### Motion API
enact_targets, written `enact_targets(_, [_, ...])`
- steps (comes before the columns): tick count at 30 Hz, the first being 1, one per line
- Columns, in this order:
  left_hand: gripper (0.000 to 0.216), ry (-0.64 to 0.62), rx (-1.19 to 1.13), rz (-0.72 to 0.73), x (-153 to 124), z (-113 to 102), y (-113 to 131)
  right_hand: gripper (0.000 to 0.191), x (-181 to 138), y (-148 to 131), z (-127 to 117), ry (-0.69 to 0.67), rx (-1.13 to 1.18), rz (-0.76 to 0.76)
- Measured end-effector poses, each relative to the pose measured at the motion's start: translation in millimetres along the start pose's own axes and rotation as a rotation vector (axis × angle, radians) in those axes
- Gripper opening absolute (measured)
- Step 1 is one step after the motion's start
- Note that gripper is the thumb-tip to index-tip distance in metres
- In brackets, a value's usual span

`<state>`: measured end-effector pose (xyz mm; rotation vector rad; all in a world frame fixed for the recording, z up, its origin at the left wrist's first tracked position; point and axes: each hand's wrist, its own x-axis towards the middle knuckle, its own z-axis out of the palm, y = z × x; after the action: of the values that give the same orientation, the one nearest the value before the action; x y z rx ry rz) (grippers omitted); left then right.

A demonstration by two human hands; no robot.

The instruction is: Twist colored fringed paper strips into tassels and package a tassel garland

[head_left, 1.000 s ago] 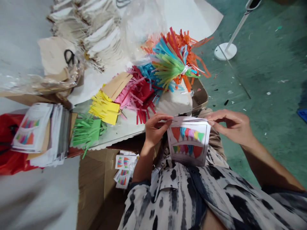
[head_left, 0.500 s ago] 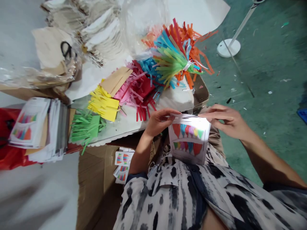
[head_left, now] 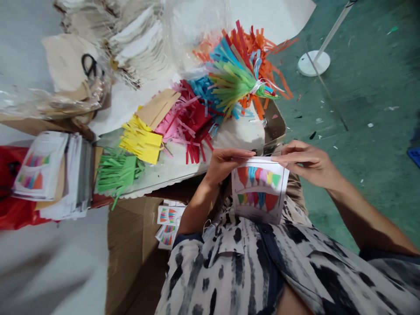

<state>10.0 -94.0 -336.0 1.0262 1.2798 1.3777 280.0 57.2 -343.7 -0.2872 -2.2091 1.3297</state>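
A white packet (head_left: 259, 188) printed with two rows of colourful tassel garlands hangs over my lap, its face turned up to me. The thumb and fingers of my left hand (head_left: 226, 164) are closed on the left end of its top edge. At the right end of that edge, my right hand (head_left: 305, 159) pinches it in the same way. The pale strip along the top runs between the two hands. I cannot tell what is inside the packet.
Fringed paper lies on the table: green (head_left: 120, 170), yellow (head_left: 141, 140), pink and red. A tied multicoloured tassel bunch (head_left: 236, 78) rests behind. Similar printed packets (head_left: 39, 168) are stacked at left; others (head_left: 169, 223) sit in a cardboard box (head_left: 126, 245). A white stand (head_left: 314, 63) is on the floor.
My left hand has shifted slightly right along the packet's top edge. The top strip looks flatter and more drawn together than before. My right hand has hardly moved.
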Motion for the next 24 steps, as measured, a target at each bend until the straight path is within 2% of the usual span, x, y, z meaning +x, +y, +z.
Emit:
enact_targets(2, [0.027,-0.140,-0.067,-0.034,0,-6,0,0.044,-4,-1,-3,-0.018,-0.028,-0.017])
enact_targets(4, [0.041,-0.215,-0.092,-0.068,-1,-8,3,0.050,-8,-4,-5,-0.032,-0.071,-0.029])
enact_targets(6, [0.046,-0.180,-0.086,-0.108,-3,-3,7,0.053,-10,-9,-8,-0.032,-0.099,-0.030])
enact_targets(9, [0.040,-0.066,-0.047,-0.185,-8,13,16,0.050,-11,-18,-14,-0.021,-0.103,-0.012])
enact_targets(13, [0.041,-0.006,-0.033,-0.213,-16,29,28,0.037,-13,-35,-21,-0.098,-0.026,0.072])
enact_targets(16, [0.047,-0.013,-0.072,-0.219,-21,34,35,0.041,-20,-51,-15,0.045,0.076,0.281])
enact_targets(19, [0.049,-0.014,-0.090,-0.233,-24,36,38,0.031,-26,-66,-2,0.172,0.040,0.454])
enact_targets(22, [0.042,-0.014,-0.071,-0.237,-24,35,38,0.017,-28,-73,4,0.175,-0.011,0.449])
enact_targets(24, [0.041,-0.032,-0.064,-0.230,-24,32,36,0.018,-28,-73,4,0.156,-0.011,0.422])
